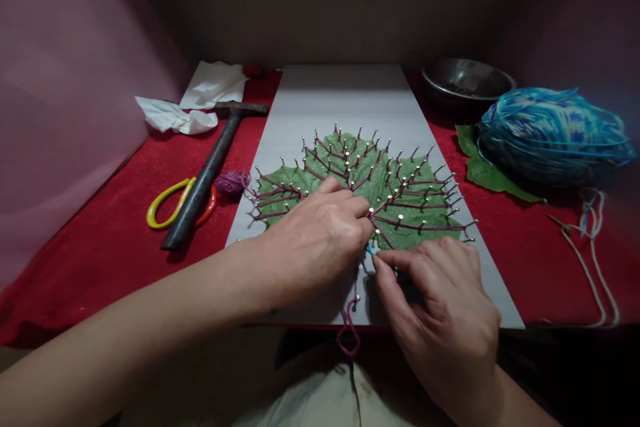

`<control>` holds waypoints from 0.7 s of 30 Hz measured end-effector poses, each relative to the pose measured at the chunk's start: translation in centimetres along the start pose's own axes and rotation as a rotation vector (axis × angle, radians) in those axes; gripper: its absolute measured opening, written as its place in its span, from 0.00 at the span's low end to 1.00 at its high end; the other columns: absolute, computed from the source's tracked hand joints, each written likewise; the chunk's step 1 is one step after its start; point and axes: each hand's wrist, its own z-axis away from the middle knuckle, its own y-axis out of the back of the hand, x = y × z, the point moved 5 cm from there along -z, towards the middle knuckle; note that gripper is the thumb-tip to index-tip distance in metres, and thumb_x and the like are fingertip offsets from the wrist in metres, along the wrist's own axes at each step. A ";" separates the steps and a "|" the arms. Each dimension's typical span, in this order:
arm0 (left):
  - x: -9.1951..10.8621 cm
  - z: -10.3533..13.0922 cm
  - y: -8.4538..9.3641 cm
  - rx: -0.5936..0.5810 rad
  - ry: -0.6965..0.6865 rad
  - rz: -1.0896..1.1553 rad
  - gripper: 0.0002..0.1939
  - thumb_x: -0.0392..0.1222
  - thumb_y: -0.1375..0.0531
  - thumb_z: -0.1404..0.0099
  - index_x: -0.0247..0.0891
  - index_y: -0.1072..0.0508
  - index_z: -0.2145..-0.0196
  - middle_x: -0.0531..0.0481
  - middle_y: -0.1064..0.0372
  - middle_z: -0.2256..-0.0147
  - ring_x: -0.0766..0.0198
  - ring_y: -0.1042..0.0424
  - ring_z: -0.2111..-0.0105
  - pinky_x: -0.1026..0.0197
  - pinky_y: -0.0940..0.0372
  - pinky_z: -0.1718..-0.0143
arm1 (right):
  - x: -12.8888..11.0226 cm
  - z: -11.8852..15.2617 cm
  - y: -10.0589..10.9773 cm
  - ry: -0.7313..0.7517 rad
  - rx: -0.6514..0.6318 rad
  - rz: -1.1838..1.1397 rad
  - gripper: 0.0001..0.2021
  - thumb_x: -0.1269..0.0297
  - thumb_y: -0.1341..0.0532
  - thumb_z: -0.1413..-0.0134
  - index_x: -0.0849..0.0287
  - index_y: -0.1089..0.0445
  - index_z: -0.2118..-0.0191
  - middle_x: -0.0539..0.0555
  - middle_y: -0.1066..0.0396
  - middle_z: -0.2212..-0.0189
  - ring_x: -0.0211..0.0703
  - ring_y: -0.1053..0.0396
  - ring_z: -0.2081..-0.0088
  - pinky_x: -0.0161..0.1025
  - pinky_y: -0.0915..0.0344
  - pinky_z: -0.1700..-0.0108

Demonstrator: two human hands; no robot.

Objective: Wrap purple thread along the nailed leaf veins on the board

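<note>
A green leaf [330,143] lies on a white board [345,90], ringed and crossed by several upright nails [401,217] with purple yarn [430,223] strung between them. Over the leaf's lower middle is my left hand [327,230], its fingers curled down and closed; their tips are hidden, so what they hold is unclear. Close beside it, my right hand [445,307] pinches a short bit of light blue yarn [371,249] between thumb and forefinger. A loose purple loop hangs over the board's near edge.
Left on the red cloth [115,273] are a hammer [207,173], yellow-and-red-handled scissors [165,203], a purple yarn ball [233,182] and crumpled tissue [175,117]. On the right are a metal bowl [470,73], a blue yarn skein [555,137], another leaf [487,173] and a white cord [590,273].
</note>
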 end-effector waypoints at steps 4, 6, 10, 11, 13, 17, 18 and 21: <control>-0.1 0.1 -0.5 0.008 -0.023 0.028 0.10 0.34 0.45 0.33 0.33 0.25 0.69 0.49 0.34 0.73 0.62 0.36 0.70 0.57 0.46 0.61 | -0.2 0.2 -0.2 0.027 -0.034 0.019 0.05 0.74 0.39 0.44 0.62 0.30 0.71 0.50 0.38 0.79 0.40 0.43 0.72 0.44 0.46 0.63; -0.2 0.1 -0.7 0.011 -0.010 0.057 0.10 0.33 0.46 0.33 0.33 0.24 0.67 0.50 0.34 0.72 0.62 0.36 0.70 0.57 0.46 0.60 | -0.3 0.3 -0.3 0.042 -0.066 0.032 0.06 0.74 0.39 0.44 0.62 0.30 0.72 0.50 0.38 0.79 0.40 0.44 0.72 0.44 0.46 0.63; -0.3 0.3 -0.8 -0.001 0.039 0.110 0.12 0.32 0.47 0.32 0.34 0.24 0.64 0.50 0.33 0.70 0.63 0.35 0.69 0.57 0.45 0.59 | -0.4 0.8 -0.1 0.084 -0.121 0.058 0.06 0.75 0.41 0.44 0.62 0.29 0.71 0.51 0.38 0.79 0.41 0.43 0.71 0.45 0.46 0.62; -0.3 0.4 -0.8 -0.010 0.051 0.124 0.12 0.32 0.48 0.32 0.34 0.24 0.64 0.49 0.32 0.70 0.63 0.35 0.68 0.57 0.45 0.59 | -0.4 1.0 0.0 0.097 -0.137 0.073 0.06 0.75 0.41 0.44 0.62 0.29 0.70 0.51 0.37 0.79 0.41 0.43 0.71 0.45 0.46 0.61; -0.3 0.4 -0.8 -0.019 0.073 0.150 0.12 0.32 0.49 0.32 0.34 0.24 0.64 0.49 0.32 0.69 0.64 0.35 0.68 0.57 0.45 0.59 | -0.3 1.4 0.2 0.122 -0.164 0.104 0.06 0.76 0.41 0.44 0.61 0.29 0.70 0.51 0.37 0.79 0.40 0.43 0.72 0.45 0.46 0.61; -0.2 0.5 -0.8 -0.017 0.087 0.186 0.12 0.32 0.49 0.32 0.35 0.25 0.65 0.50 0.32 0.69 0.64 0.34 0.68 0.56 0.46 0.58 | -0.1 2.0 0.5 0.141 -0.162 0.131 0.07 0.76 0.41 0.44 0.61 0.30 0.71 0.50 0.38 0.79 0.40 0.44 0.72 0.44 0.46 0.62; -0.2 0.6 -0.8 -0.015 0.090 0.186 0.12 0.32 0.49 0.32 0.35 0.25 0.65 0.51 0.33 0.69 0.63 0.34 0.68 0.56 0.46 0.58 | -0.1 2.0 0.5 0.139 -0.153 0.128 0.06 0.75 0.41 0.44 0.61 0.29 0.70 0.50 0.38 0.79 0.40 0.44 0.72 0.44 0.46 0.62; -0.3 0.8 -0.2 0.041 0.110 0.149 0.12 0.31 0.50 0.32 0.34 0.26 0.62 0.50 0.33 0.68 0.62 0.34 0.66 0.56 0.46 0.59 | -0.1 1.7 0.8 0.125 -0.123 0.088 0.04 0.74 0.39 0.43 0.62 0.29 0.68 0.51 0.35 0.79 0.41 0.42 0.72 0.44 0.46 0.63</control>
